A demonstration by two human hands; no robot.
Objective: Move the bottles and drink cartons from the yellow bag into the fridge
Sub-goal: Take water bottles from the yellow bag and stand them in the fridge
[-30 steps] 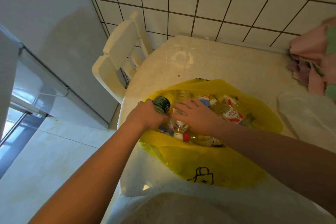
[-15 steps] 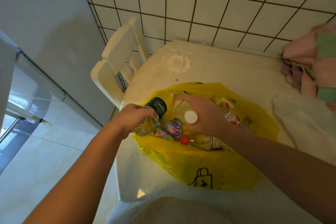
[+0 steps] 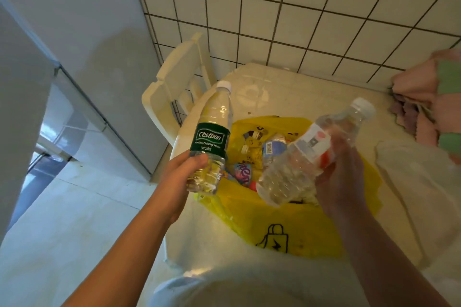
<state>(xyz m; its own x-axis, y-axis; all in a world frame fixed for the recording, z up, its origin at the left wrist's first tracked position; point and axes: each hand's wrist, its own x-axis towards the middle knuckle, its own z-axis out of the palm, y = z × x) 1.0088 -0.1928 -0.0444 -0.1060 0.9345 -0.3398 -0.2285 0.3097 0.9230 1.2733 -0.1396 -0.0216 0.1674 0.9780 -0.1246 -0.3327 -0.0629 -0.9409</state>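
At the left edge of the view stands the grey-white fridge [image 3: 82,40], with the tiled wall [image 3: 287,7] behind. The pale surface [image 3: 311,97] runs up to the tiles, and a cream chair [image 3: 172,87] is tucked in at its far left corner. The yellow bag [image 3: 287,212] lies open on the surface. A white cloth [image 3: 419,182] lies to its right and a pink and green cloth [image 3: 436,97] is heaped beyond that.

Two clear water bottles are now held up above the bag's mouth; half a second ago they were just leaving it, and a second ago both hands were down among the contents. The green-label bottle [image 3: 212,137] stands nearly upright, cap at the top, gripped round its base by the left hand [image 3: 182,182], whose fingers [image 3: 198,160] curl round it. The red-and-white-label bottle [image 3: 306,154] is tilted with its cap to the upper right. The right hand [image 3: 341,182] holds it, fingers wrapped about its middle.

Still in the bag are a blue-label bottle [image 3: 274,148], a pink pack [image 3: 243,174] and some smaller items too jumbled to tell apart.
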